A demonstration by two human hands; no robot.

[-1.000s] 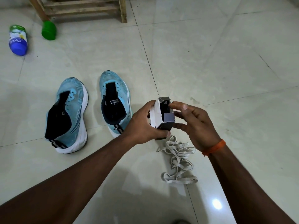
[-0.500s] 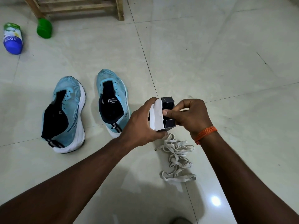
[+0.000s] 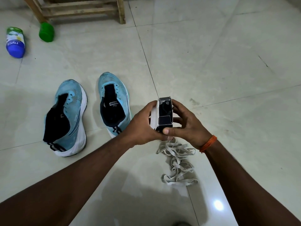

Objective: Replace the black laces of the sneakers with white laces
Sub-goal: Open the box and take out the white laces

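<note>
**A:** What is the room like?

**B:** A pale, glossy tiled floor (image 3: pixel 211 62), with a wooden frame (image 3: pixel 78 8) at the far edge. A green cup (image 3: pixel 46 34) and a blue-and-white bottle (image 3: pixel 15 43) lie by its leg, far left.

**A:** Any containers with something in them?

**B:** One. A small black box (image 3: pixel 164 119) with a white flap folded out to its left is held above the floor. Its open face is turned up toward the camera, and a black lace (image 3: pixel 165 106) sits coiled inside. I cannot tell what the bottle holds.

**A:** Who holds the box?

**B:** Both hands. The left hand (image 3: pixel 143 124) wraps its fingers round the left side. The right hand (image 3: pixel 187 124), with an orange band (image 3: pixel 208 143) at the wrist, curls its fingers round the right side and presses its thumb on the near end.

**A:** And the sneakers?

**B:** They are on the floor, side by side, left of the hands. The left sneaker (image 3: pixel 76 118) and right sneaker (image 3: pixel 114 101) both run lengthwise away from the person, heels near and toes toward the frame. The left one leans over to the left, showing its white sole edge.

**A:** The white laces?

**B:** The white laces (image 3: pixel 177 160) are a loose heap on the floor, just nearer than the hands and right of the sneakers. The heap stretches near to far.
</note>
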